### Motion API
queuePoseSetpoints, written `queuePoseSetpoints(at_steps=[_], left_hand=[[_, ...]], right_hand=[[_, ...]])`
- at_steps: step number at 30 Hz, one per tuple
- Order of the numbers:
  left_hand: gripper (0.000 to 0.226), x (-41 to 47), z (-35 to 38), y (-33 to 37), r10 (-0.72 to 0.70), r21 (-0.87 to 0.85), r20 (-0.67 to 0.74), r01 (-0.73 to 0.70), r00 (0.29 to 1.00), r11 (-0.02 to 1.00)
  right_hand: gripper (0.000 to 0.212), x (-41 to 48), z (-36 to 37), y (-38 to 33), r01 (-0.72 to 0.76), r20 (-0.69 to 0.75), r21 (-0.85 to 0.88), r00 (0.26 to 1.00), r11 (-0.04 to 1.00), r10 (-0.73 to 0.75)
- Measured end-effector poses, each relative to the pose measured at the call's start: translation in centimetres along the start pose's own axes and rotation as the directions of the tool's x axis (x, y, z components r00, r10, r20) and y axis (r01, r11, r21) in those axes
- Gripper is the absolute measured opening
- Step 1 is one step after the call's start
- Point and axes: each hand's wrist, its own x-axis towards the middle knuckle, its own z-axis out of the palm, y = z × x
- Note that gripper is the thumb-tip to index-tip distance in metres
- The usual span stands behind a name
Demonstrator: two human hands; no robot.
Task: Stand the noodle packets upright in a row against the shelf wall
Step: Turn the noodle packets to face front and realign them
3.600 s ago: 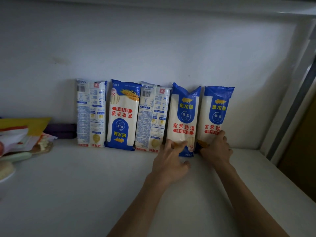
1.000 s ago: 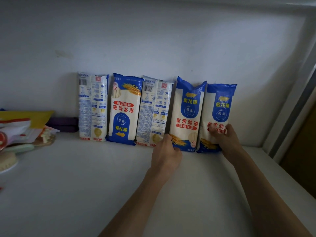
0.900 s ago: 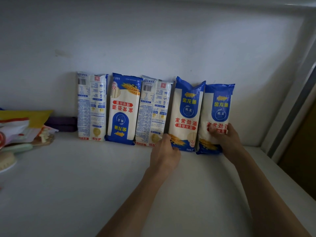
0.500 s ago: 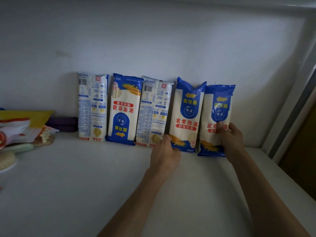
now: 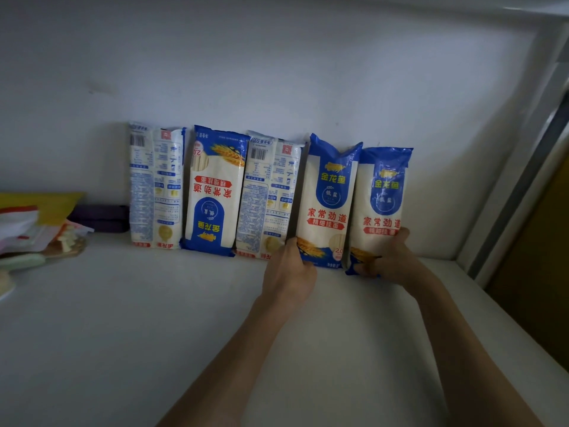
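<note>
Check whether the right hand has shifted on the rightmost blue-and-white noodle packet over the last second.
Yes. The right hand has slid from the front of the rightmost blue-and-white noodle packet toward its right edge, nearer the grey shelf frame.

Five noodle packets (image 5: 271, 192) side by side on shelf (image 5: 123, 334), against wall (image 5: 277, 72).

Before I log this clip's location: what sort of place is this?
Probably a home pantry shelf: five blue-and-white plastic noodle packets stand along a plain white wall, with loose food wrappers nearby.
</note>
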Motion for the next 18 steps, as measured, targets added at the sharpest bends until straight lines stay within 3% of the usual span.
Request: queuePoseSetpoints(at_steps=[7, 10, 12, 15, 17, 18], left_hand=[[0.025, -0.1, 0.1, 0.0, -0.003, -0.033, 0.022, 0.004, 1.0, 0.999], [0.028, 0.0, 0.1, -0.1, -0.009, -0.065, 0.03, 0.011, 0.999, 0.998], [0.032, 0.1, 0.1, -0.1, -0.017, -0.075, 0.042, 0.02, 0.999, 0.997], [0.031, 0.1, -0.1, 0.0, -0.022, -0.084, 0.05, 0.026, 0.999, 0.996], [0.031, 0.1, -0.1, 0.0, -0.022, -0.081, 0.056, 0.027, 0.998, 0.996], [0.032, 0.1, -0.1, 0.1, -0.024, -0.074, 0.061, 0.028, 0.998, 0.997]], right_hand=[[0.082, 0.0, 1.0, 1.1, 0.091, -0.09, 0.039, 0.992, 0.995, -0.087], [0.094, 0.3, 1.0, 1.0, 0.061, -0.091, 0.032, 0.994, 0.998, -0.058], [0.11, 0.5, 0.9, 0.8, 0.018, -0.178, -0.001, 0.984, 1.0, -0.017], [0.109, -0.2, 1.3, -0.6, 0.069, -0.454, -0.212, 0.876, 0.975, -0.161], [0.096, -0.5, 2.0, -1.7, 0.171, -0.529, -0.32, 0.783, 0.932, -0.326], [0.088, -0.6, 2.6, -2.2, 0.204, -0.52, -0.339, 0.773, 0.918, -0.363]])
